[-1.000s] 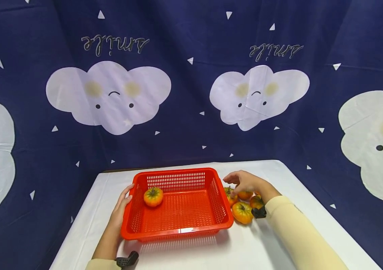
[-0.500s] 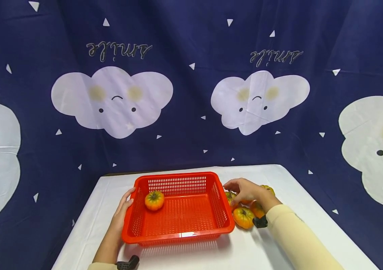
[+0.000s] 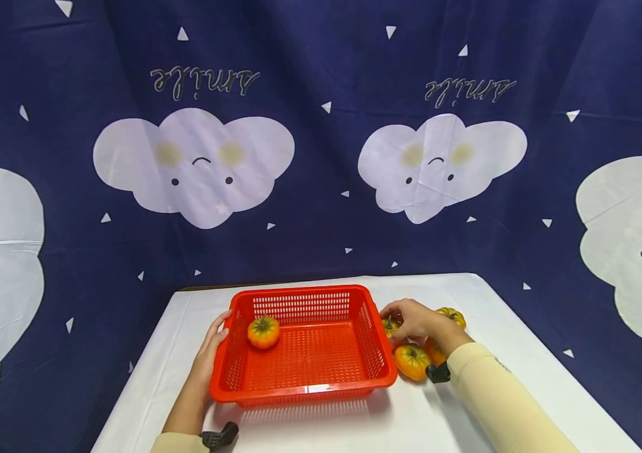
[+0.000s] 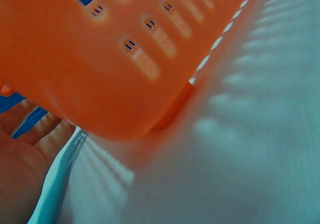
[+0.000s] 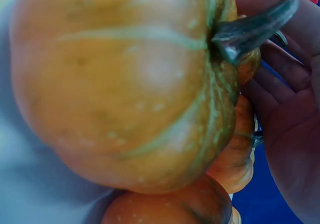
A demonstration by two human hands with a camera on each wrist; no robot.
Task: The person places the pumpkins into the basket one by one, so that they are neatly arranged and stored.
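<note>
A red plastic basket (image 3: 304, 358) with slotted walls stands on the table, holding one small orange-green pumpkin (image 3: 264, 331) at its left. My left hand (image 3: 210, 352) rests against the basket's left side, fingers extended along the rim; the left wrist view shows its palm beside the basket wall. To the right of the basket, my right hand (image 3: 414, 319) grips a small pumpkin (image 3: 391, 326), thumb on the near side and fingers beyond. A closer pumpkin (image 5: 130, 84) with a dark stem fills much of the right wrist view and hides part of that grip.
Around the right hand lie more pumpkins: one in front (image 3: 412, 362), one partly under the wrist (image 3: 436, 352) and one behind (image 3: 452, 316). White cloth covers the table (image 3: 309, 434). A dark blue curtain (image 3: 321, 157) with clouds hangs behind.
My right hand has lowered onto the pumpkin beside the basket, its fingers closing round it. The left hand keeps its place at the basket. The head view has shifted slightly.
</note>
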